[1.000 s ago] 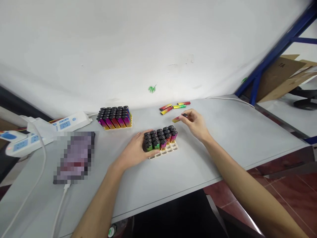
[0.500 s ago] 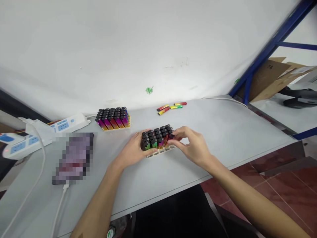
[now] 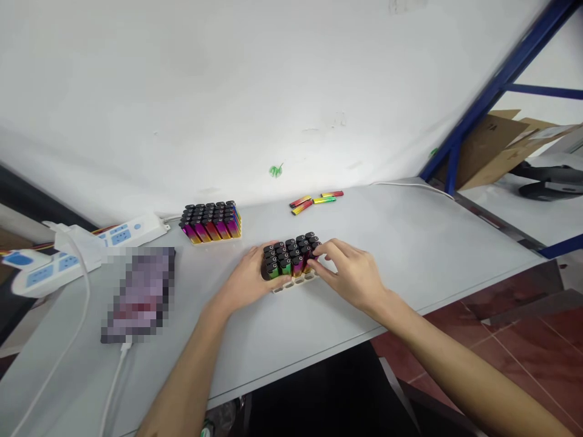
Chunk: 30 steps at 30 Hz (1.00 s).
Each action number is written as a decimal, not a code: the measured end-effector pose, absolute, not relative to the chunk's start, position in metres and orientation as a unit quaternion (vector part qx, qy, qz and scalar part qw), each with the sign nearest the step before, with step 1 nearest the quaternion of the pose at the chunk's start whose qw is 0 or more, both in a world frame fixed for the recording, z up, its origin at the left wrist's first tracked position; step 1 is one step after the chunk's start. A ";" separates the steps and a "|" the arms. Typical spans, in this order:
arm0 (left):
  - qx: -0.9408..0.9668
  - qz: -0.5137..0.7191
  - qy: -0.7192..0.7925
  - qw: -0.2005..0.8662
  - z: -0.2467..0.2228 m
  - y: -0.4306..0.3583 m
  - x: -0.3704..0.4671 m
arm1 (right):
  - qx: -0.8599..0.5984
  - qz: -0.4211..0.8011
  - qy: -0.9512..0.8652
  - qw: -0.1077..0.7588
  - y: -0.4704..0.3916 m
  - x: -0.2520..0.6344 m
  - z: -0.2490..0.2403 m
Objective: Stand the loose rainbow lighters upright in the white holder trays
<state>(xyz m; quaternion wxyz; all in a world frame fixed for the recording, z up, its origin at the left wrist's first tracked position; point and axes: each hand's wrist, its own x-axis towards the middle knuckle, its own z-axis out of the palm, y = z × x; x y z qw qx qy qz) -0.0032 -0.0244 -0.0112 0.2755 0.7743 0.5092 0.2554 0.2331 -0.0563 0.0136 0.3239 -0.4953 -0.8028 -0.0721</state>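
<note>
Colourful lighters with black tops [image 3: 291, 252] stand upright in rows in a white tray [image 3: 299, 280] at the table's middle. Along the tray's near edge a row of slots shows no lighters. My left hand [image 3: 248, 276] is wrapped round the left side of the tray and its lighters, thumb at the front. My right hand [image 3: 348, 270] pinches a dark-topped lighter [image 3: 313, 254] at the right end of the front lighters. A second tray of upright lighters [image 3: 212, 223] stands at the back left. Several loose lighters [image 3: 301, 207] lie near the wall.
On the left are a white power strip [image 3: 132, 230], a blurred phone [image 3: 139, 294] and its white cable [image 3: 115, 379]. A wall [image 3: 273, 91] runs behind the table [image 3: 410, 243]. At the right stand a blue metal frame [image 3: 480, 100] and cardboard boxes [image 3: 494, 142].
The view has shifted slightly, moving everything a little down in the picture. Both hands keep nearly the same places at the tray; the right fingers have moved only slightly.
</note>
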 end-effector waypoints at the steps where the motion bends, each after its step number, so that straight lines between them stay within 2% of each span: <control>1: 0.775 0.254 0.509 0.276 -0.011 -0.024 -0.003 | -0.492 -0.082 -0.806 0.319 -0.057 0.233 0.014; 5: 0.777 0.254 0.507 0.274 -0.012 -0.024 -0.003 | -0.474 -0.081 -0.817 0.320 -0.059 0.231 0.016; 12: 0.777 0.243 0.513 0.273 -0.012 -0.024 -0.004 | -0.512 0.022 -0.740 0.436 -0.006 0.253 0.015; 16: 0.776 0.239 0.512 0.282 -0.010 -0.024 -0.004 | -0.557 0.031 -0.742 0.370 0.052 0.267 -0.002; 23: 0.778 0.234 0.509 0.283 -0.010 -0.024 -0.005 | -0.487 -0.004 -0.842 0.233 0.100 0.252 -0.028; 26: 0.780 0.233 0.510 0.279 -0.010 -0.024 -0.006 | -0.511 -0.005 -0.832 0.215 0.091 0.247 -0.034; 30: 0.777 0.232 0.515 0.278 -0.011 -0.024 -0.005 | -0.534 -0.015 -0.813 0.233 0.076 0.254 -0.036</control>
